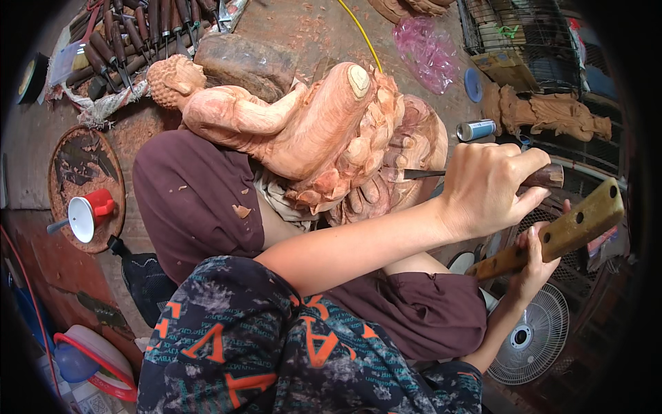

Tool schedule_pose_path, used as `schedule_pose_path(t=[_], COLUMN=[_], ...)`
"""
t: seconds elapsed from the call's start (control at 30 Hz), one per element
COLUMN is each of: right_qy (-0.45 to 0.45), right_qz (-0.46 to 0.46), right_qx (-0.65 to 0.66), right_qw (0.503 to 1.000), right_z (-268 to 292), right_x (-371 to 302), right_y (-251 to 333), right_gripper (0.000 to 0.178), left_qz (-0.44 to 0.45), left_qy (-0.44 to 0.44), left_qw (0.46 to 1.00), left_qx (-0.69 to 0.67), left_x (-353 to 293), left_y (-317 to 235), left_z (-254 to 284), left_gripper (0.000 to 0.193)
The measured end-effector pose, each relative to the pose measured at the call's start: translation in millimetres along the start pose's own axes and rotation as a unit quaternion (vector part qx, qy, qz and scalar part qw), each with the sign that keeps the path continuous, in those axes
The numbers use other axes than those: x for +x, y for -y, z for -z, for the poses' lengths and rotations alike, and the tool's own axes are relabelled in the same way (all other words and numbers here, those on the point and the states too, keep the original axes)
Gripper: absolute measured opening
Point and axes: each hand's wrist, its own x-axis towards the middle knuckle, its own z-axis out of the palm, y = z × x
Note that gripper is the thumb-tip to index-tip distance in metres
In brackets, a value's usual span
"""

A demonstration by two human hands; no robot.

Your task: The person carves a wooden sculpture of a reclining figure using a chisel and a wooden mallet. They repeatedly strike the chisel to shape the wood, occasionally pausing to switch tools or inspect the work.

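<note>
A carved wooden statue point(276, 131) of a seated figure lies on its side against my legs, its curly-haired head to the left and petal-like carving around its base. My left hand point(486, 183) is wrapped round the brown wooden handle of a chisel point(548, 176). The dark blade points left, its tip at the carved base point(400, 186). Below and to the right, my right hand point(532, 257) grips a flat yellowish-brown bar point(579, 219) with dark round holes, held slanting up to the right, apart from the chisel's handle end.
Many wooden-handled chisels point(141, 31) lie at the upper left, near a wooden block point(245, 63). A round tray point(58, 183) with a red-and-white mug point(83, 217) is at left. Opposite are a can point(476, 130), another carving point(552, 116), a wire cage point(524, 34) and a fan point(545, 338).
</note>
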Motion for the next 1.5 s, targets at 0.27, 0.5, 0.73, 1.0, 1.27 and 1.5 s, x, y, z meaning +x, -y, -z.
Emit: schedule_pose_path(t=[0.27,0.5,0.73,1.0,1.27,1.5], right_qy=[0.012,0.009,0.025,0.021,0.003,0.011], right_qz=[-0.014,-0.002,0.006,-0.01,0.02,0.014], right_qx=[0.037,-0.1,-0.189,-0.155,-0.109,-0.146], right_qw=[0.999,0.995,0.982,0.988,0.994,0.989], right_z=[-3.3,-3.0,7.7,12.4,-3.0,0.8], right_x=[-2.1,-2.6,-6.2,-9.5,-13.0,-19.9], right_y=[1.9,-0.9,-9.6,-8.0,6.7,6.7], right_gripper=[0.074,0.065,0.063,0.053,0.035,0.051], left_qz=[-0.008,0.015,0.015,0.006,-0.006,-0.01], left_qy=[0.011,0.004,-0.008,0.004,-0.005,0.003], left_qw=[1.0,1.0,1.0,1.0,1.0,0.999], left_qx=[-0.005,0.016,0.012,-0.003,-0.014,-0.034], left_x=[0.2,1.5,-0.2,-4.3,-8.1,-11.4], left_y=[-2.4,4.0,6.0,4.2,4.0,1.9], left_z=[0.6,-4.7,-4.1,1.9,5.6,14.0], left_gripper=[0.025,0.025,0.026,0.025,0.024,0.025])
